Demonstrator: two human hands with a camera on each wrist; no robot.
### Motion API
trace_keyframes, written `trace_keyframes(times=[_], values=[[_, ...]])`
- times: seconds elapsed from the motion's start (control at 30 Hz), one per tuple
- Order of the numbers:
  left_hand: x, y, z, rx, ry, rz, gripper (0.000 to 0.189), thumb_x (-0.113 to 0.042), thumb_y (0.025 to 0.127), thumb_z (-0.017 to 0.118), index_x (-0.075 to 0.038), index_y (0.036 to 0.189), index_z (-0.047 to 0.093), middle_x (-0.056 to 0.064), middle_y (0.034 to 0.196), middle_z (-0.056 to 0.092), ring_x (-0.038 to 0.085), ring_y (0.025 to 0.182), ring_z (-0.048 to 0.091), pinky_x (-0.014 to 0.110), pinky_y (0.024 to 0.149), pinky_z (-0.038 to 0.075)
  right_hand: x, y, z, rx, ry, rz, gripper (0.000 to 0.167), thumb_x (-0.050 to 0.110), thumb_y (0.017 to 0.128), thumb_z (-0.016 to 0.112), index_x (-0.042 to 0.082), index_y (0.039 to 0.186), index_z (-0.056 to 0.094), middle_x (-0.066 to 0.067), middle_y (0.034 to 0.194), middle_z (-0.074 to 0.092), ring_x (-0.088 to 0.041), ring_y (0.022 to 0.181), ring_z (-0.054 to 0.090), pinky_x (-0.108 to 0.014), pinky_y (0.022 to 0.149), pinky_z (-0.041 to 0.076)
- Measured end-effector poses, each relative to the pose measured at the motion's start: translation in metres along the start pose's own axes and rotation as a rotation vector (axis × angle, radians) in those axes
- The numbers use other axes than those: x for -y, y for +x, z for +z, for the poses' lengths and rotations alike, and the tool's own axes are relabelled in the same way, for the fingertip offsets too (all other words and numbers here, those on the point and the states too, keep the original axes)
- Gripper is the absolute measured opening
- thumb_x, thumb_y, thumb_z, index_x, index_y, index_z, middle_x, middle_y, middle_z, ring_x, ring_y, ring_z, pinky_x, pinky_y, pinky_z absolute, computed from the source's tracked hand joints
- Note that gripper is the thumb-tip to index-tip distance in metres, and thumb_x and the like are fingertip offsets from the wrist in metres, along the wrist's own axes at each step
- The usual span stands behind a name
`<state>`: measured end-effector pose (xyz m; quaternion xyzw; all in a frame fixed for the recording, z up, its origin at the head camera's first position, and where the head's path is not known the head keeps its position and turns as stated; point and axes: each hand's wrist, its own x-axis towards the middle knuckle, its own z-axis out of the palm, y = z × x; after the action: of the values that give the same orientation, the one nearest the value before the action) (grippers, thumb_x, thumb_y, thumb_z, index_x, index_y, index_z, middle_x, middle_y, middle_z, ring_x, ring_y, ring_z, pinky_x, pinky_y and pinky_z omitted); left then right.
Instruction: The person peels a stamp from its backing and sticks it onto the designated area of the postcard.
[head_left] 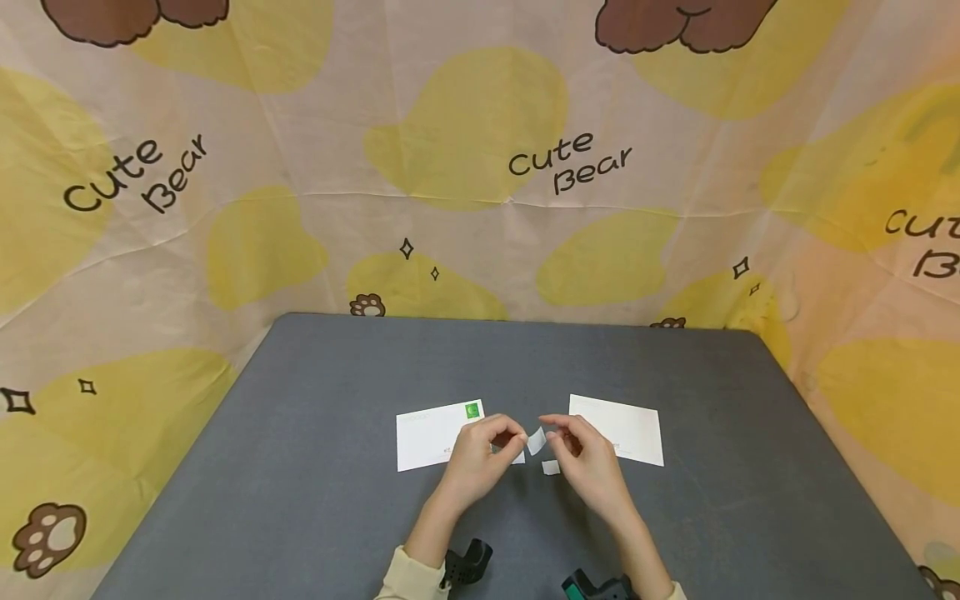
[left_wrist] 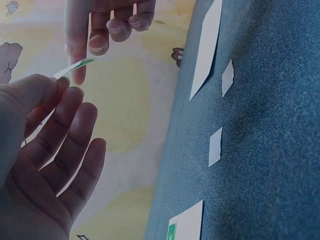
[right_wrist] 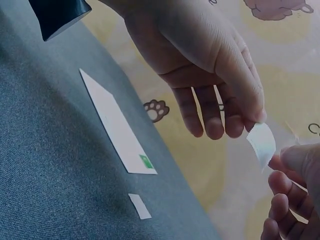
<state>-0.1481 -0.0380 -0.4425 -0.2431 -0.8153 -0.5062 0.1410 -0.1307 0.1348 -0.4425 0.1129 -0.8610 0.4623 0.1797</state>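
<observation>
My left hand [head_left: 477,462] pinches a small curved stamp [head_left: 536,442] between thumb and index fingertips, its other fingers loosely bent. The stamp has a white back, bright in the right wrist view; a little green [left_wrist: 85,63] shows along its edge in the left wrist view. My right hand [head_left: 594,469] comes in from the other side, thumb and index apart, with the fingertips [right_wrist: 276,161] right at the stamp's free edge. Below the hands lie small white paper pieces [left_wrist: 227,78] on the table.
On the grey table [head_left: 337,367], an envelope [head_left: 423,437] with a green stamp lies on the left. A second white envelope [head_left: 633,433] lies on the right, partly hidden by my right hand. A patterned cloth [head_left: 457,125] hangs behind the table.
</observation>
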Motion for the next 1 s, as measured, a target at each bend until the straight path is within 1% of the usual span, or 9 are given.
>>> trace_keyframes(times=[0.13,0.27,0.4,0.57,0.7,0.87,1.0], values=[[0.0000,-0.0004,0.0009,0.014,0.003,-0.022,0.013,-0.008,0.083,0.063,-0.017,0.075,0.066,-0.010,0.071,0.061,0.001,0.066,0.056,0.022,0.064,0.051,0.0012,0.0001,0.0001,0.009,0.012,0.014,0.016,0.001,0.081,0.065,0.012,0.093,0.069,0.009,0.067,0.044,-0.006,0.059,0.040,-0.019,0.051,0.034],[-0.0003,-0.0007,0.0014,0.016,0.007,-0.027,0.012,-0.008,0.083,0.063,-0.017,0.075,0.066,-0.010,0.072,0.061,0.001,0.067,0.057,0.025,0.064,0.052,0.0013,-0.0004,0.0006,0.014,0.025,0.027,0.016,0.001,0.081,0.066,0.014,0.089,0.067,0.009,0.068,0.045,-0.006,0.059,0.041,-0.019,0.051,0.035],[-0.0009,-0.0011,0.0013,0.023,0.014,-0.030,0.011,-0.009,0.083,0.063,-0.017,0.076,0.066,-0.010,0.072,0.061,0.001,0.067,0.057,0.025,0.065,0.052,0.0009,-0.0007,0.0011,0.013,0.035,0.034,0.015,0.001,0.081,0.066,0.016,0.086,0.065,0.009,0.067,0.045,-0.006,0.059,0.041,-0.019,0.051,0.035],[-0.0010,-0.0013,0.0015,0.021,0.015,-0.008,0.011,-0.008,0.083,0.064,-0.016,0.075,0.066,-0.009,0.072,0.062,0.001,0.067,0.057,0.025,0.064,0.052,0.0004,-0.0011,0.0013,0.010,0.035,0.039,0.016,0.001,0.080,0.067,0.017,0.082,0.062,0.009,0.066,0.044,-0.005,0.058,0.040,-0.019,0.050,0.034],[-0.0007,-0.0016,0.0020,0.016,0.014,-0.004,0.012,-0.008,0.082,0.064,-0.016,0.075,0.066,-0.009,0.072,0.061,0.001,0.066,0.057,0.024,0.064,0.052,0.0002,-0.0016,0.0013,0.009,0.036,0.038,0.017,0.001,0.080,0.067,0.017,0.081,0.061,0.009,0.065,0.043,-0.005,0.057,0.040,-0.019,0.049,0.034],[-0.0012,-0.0021,0.0025,0.009,0.006,-0.018,0.012,-0.008,0.083,0.064,-0.016,0.076,0.066,-0.010,0.072,0.062,0.001,0.067,0.057,0.023,0.064,0.052,-0.0016,-0.0017,0.0022,0.000,0.037,0.014,0.019,0.000,0.080,0.067,0.018,0.081,0.060,0.009,0.065,0.043,-0.005,0.057,0.040,-0.018,0.049,0.034],[-0.0011,-0.0018,0.0022,-0.009,-0.012,-0.011,0.012,-0.006,0.083,0.063,-0.015,0.075,0.066,-0.008,0.072,0.062,0.001,0.066,0.057,0.029,0.063,0.053,-0.0039,-0.0012,0.0036,-0.021,0.044,-0.026,0.020,0.000,0.080,0.067,0.018,0.081,0.060,0.010,0.066,0.044,-0.005,0.058,0.040,-0.017,0.049,0.034]])
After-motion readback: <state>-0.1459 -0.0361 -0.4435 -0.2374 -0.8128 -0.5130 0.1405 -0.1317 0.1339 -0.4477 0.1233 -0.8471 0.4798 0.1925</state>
